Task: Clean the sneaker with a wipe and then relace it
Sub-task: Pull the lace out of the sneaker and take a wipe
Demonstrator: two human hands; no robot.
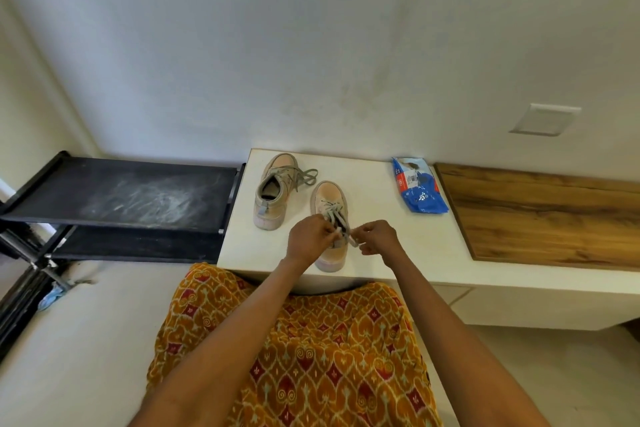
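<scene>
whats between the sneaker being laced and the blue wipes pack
Nothing: the head view shows only bare white bench top between the sneaker and the wipes pack.

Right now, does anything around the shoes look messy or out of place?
The black shelf left of the white counter carries a whitish dusty smear. A blue cloth lies crumpled on the floor below it. The shoes and the blue wipe pack look fine.

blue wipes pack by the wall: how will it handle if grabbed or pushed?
The wipes pack looks like a soft film pouch with wrinkled, sagging edges, so it would probably flex rather than stay stiff. It lies flat on the white bench, so it is unlikely to roll or tip. The glossy film may slip on that smooth top.
</scene>
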